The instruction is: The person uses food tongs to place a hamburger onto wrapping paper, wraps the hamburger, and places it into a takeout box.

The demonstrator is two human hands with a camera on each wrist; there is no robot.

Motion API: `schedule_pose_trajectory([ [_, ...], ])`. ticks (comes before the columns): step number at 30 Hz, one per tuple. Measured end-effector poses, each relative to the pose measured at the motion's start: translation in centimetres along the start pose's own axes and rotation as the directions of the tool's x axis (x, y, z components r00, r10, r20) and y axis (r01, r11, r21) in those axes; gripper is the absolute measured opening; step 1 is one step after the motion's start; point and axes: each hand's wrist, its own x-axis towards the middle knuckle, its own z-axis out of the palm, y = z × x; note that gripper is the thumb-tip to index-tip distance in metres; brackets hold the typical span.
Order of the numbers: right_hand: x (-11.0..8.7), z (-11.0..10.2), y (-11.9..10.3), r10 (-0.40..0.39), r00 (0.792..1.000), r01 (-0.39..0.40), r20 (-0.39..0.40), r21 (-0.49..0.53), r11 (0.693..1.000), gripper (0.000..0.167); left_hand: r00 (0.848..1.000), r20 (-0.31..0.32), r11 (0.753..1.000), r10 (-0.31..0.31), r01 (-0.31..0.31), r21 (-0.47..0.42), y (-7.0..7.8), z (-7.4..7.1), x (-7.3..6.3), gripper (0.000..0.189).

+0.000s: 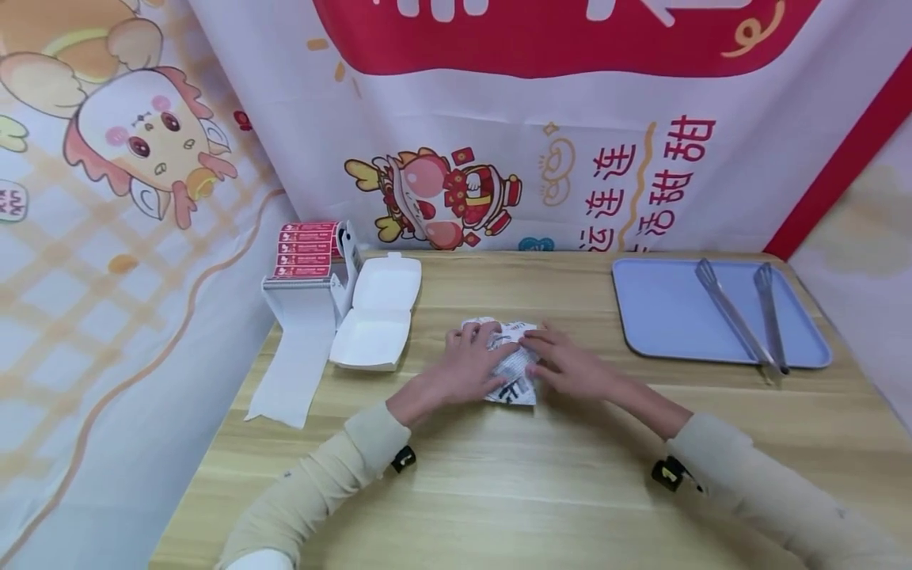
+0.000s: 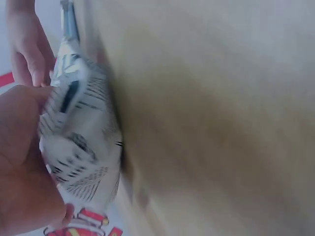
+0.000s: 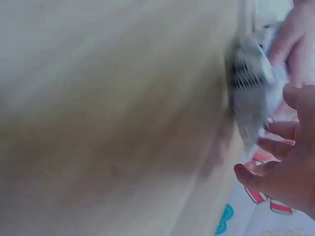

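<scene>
A crumpled food-wrap packet in newspaper-print paper (image 1: 514, 372) lies on the wooden table, between both hands. My left hand (image 1: 466, 366) grips its left side, thumb across the near part and fingers over the far edge. In the left wrist view the printed paper (image 2: 81, 142) bulges beside the palm. My right hand (image 1: 570, 366) is at the packet's right side, its fingertips right at the paper's upper edge. The right wrist view shows this hand's fingers (image 3: 275, 147) spread and loosely bent beside the packet (image 3: 251, 93). What the paper encloses is hidden.
An open white clamshell box (image 1: 374, 336) stands left of the packet, beside a label dispenser (image 1: 306, 277) with a red label roll and a white strip hanging down. At the right, a blue tray (image 1: 663, 317) carries two metal tongs (image 1: 737, 321). A printed cloth (image 1: 541, 158) hangs behind.
</scene>
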Motion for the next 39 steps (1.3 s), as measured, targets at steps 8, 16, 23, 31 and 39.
schedule_pose_trajectory([
  [8, 3.0, -2.6, -0.1, -0.107, 0.988, 0.099, -0.11, -0.075, 0.992, 0.036, 0.982, 0.031, 0.982, 0.185, -0.183, -0.052, -2.9, -2.2, -0.2, 0.062],
  [16, 6.5, -1.2, 0.4, -0.297, 0.954, 0.3, 0.043, -0.167, 0.939, 0.052, 0.945, -0.096, 0.947, 0.312, -0.318, -0.044, -3.4, -1.4, -1.2, 0.052],
  [23, 6.2, 0.4, 0.1, -0.398, 0.914, 0.403, 0.08, -0.3, 0.865, 0.049, 0.924, -0.141, 0.935, 0.355, -0.353, 0.043, -3.2, -0.7, -3.4, 0.039],
  [31, 5.6, -0.8, -0.6, -0.387, 0.909, 0.411, 0.158, -0.498, 0.763, 0.055, 0.935, -0.111, 0.941, 0.338, -0.335, 0.042, -3.2, -1.6, -5.1, 0.034],
  [39, 4.8, -0.5, 0.3, -0.324, 0.918, 0.397, 0.229, -0.512, 0.762, 0.059, 0.972, -0.212, 0.951, 0.103, -0.159, -0.264, -6.6, -3.7, -8.5, 0.035],
])
